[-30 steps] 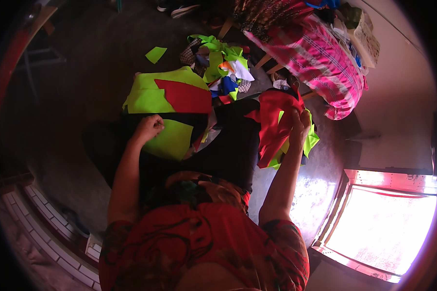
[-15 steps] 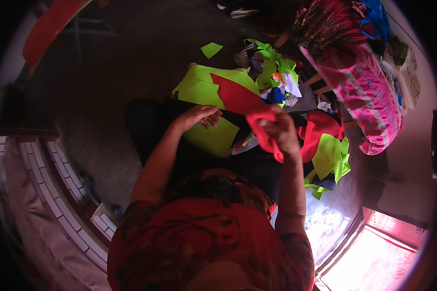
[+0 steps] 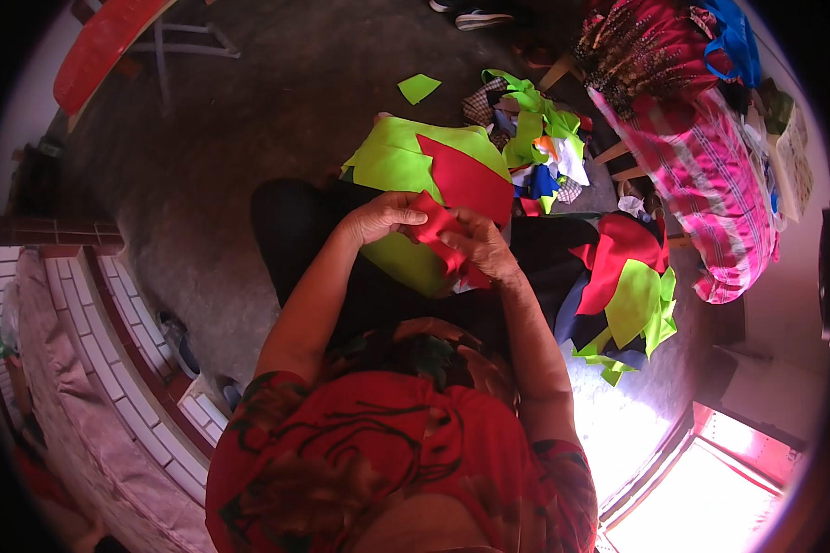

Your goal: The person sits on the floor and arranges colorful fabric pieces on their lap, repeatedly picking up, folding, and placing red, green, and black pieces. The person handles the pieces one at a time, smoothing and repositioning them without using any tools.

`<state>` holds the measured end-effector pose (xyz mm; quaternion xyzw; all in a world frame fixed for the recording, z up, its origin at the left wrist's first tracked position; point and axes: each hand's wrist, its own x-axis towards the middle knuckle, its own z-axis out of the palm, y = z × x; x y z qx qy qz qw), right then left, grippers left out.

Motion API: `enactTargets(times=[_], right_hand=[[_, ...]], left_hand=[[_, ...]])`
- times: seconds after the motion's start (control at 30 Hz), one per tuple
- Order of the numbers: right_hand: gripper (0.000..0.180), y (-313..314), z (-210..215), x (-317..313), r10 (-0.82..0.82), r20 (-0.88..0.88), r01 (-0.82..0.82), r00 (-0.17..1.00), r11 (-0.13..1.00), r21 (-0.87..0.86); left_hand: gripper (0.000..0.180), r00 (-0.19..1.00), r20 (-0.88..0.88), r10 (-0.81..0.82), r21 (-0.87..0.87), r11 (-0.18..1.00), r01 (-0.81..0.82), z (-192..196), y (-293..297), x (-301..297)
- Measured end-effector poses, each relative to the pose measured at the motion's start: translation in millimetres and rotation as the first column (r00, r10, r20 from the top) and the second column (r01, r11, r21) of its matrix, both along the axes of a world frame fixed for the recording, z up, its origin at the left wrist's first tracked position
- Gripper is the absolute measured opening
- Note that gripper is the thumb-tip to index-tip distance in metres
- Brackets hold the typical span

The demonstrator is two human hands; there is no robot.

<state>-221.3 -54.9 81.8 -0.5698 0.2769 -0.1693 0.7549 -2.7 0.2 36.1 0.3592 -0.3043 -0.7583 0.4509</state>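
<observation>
Red cloth (image 3: 433, 224) between both hands (image 3: 380, 218) (image 3: 489, 251)

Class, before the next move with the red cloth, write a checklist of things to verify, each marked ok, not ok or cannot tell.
1. Left hand gripping the crumpled red cloth piece: ok, at its left end.
2. Right hand gripping that piece: ok, on its right side.
3. Held piece smooth: not ok, bent and puckered between the hands.
4. Held piece a single layer: cannot tell.
5. Small four-sided lime-green cloth scrap gathered with others: not ok, alone on the dark grey floor.
</observation>
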Motion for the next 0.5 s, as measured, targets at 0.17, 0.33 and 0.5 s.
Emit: enactTargets(times=[0.17,0.33,0.5], right_hand=[[0.040,-7.1,5.7,-1.4,0.129,-0.305,-0.188,0.944,0.967,-0.170],[0.047,-33.9,-12.6,-25.1,0.152,-0.380,-0.288,0.912,0.899,-0.331],[0.039,-52.0,-16.7,-50.3,0.047,-0.345,-0.107,0.938,0.982,-0.157]], left_hand=[[0.042,0.992,-0.027,0.120,-0.002,0.993,-0.121,1.7,0.9,14.3],[0.047,0.879,-0.079,0.470,-0.037,0.880,-0.474,20.8,1.8,34.0],[0.025,0.701,0.133,0.701,0.033,0.704,-0.710,-7.5,5.0,64.2]])
